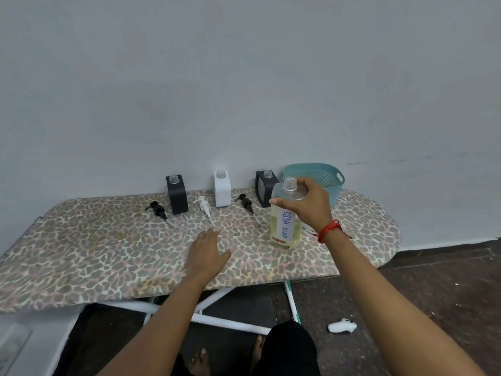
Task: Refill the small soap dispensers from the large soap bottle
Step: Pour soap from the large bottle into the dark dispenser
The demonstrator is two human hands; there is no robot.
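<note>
The large clear bottle (284, 223) labelled DISH SOAP holds yellow liquid and stands uncapped at the right of the board. My right hand (309, 203) is shut on its shoulder from the right. Three small square dispensers stand open-necked along the back: a black one (177, 195), a white one (222, 189) and a dark one (264, 187) partly behind the bottle. Their pumps lie on the cover: black (158, 208), white (205, 207), black (246, 203). My left hand (207, 253) rests flat and empty on the cover, in front of the white pump.
The leopard-print ironing board (95, 248) stands against a pale wall. A teal basket (325, 179) sits at its back right corner. On the dark floor lie a white controller (342, 326) and the board's white legs (222, 320). My bare feet show below.
</note>
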